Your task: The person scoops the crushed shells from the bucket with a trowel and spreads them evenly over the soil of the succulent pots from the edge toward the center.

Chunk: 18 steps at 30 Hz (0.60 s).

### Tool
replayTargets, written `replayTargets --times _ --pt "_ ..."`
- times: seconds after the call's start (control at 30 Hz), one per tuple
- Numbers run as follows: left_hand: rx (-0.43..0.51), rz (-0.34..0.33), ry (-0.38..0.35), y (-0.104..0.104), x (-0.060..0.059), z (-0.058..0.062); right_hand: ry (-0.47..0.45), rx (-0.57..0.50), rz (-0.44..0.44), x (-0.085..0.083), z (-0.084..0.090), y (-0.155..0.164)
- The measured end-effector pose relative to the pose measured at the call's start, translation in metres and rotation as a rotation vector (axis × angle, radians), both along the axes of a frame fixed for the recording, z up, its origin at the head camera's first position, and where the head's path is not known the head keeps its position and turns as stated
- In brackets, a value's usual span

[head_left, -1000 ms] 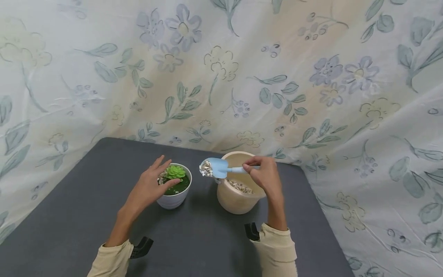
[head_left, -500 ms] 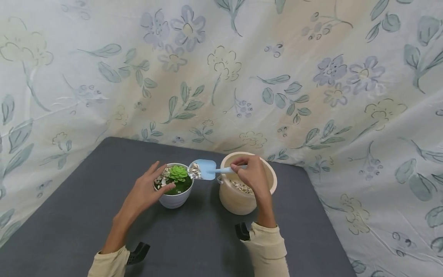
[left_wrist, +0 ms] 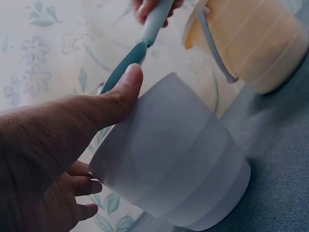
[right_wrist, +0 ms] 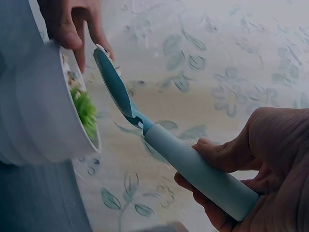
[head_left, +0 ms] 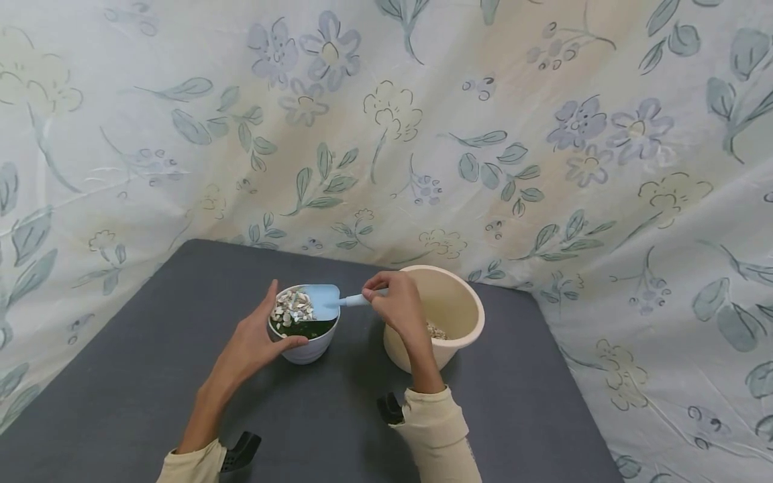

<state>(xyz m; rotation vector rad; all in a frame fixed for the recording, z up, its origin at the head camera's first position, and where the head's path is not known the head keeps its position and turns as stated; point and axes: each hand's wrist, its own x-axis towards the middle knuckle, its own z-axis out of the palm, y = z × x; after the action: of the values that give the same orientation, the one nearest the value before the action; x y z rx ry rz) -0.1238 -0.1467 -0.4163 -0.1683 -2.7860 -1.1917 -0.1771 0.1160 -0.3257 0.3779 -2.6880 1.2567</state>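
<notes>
In the head view a white flowerpot (head_left: pixel 302 350) stands upright, with white stones (head_left: pixel 292 305) and dark green filling. My left hand (head_left: pixel 247 345) holds it at the rim's left side; the thumb lies at the near wall, the fingers round the far side. My right hand (head_left: pixel 398 302) grips the handle (right_wrist: pixel 198 169) of a light blue toy shovel, its blade (head_left: pixel 323 300) level over the pot, bearing pale stones at its tip. The green succulent (right_wrist: pixel 84 111) shows in the right wrist view below the blade, which hides it from the head camera.
Just right of the pot stands a cream bucket (head_left: pixel 461 308) with pale stones (head_left: pixel 435 331) at the bottom and a grey handle (left_wrist: pixel 215 46). Both containers are on a dark grey tabletop (head_left: pixel 338 429). Behind hangs a floral cloth (head_left: pixel 386 168).
My right hand has carried the shovel left from beside the bucket to over the flowerpot. My left hand has lowered from above the pot to around its rim.
</notes>
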Motion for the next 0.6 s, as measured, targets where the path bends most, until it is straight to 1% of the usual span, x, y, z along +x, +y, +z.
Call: replayTargets --times 0.1,0.2,0.27,0.47,0.6 --pt "-0.003 0.013 -0.007 0.0 -0.001 -0.001 0.003 0.012 0.009 -0.001 -0.002 -0.012" --pt "-0.002 0.019 -0.014 -0.001 -0.002 0.0 0.032 0.042 0.016 -0.001 -0.004 -0.024" --pt "0.004 0.019 -0.021 -0.002 -0.002 0.0 0.069 0.078 0.019 0.0 -0.005 -0.031" --pt "0.007 0.027 -0.043 -0.003 -0.006 0.004 0.204 0.224 -0.008 0.005 -0.006 -0.046" --pt "0.012 0.039 -0.043 -0.003 -0.006 0.003 0.287 0.301 0.018 0.009 -0.004 -0.051"
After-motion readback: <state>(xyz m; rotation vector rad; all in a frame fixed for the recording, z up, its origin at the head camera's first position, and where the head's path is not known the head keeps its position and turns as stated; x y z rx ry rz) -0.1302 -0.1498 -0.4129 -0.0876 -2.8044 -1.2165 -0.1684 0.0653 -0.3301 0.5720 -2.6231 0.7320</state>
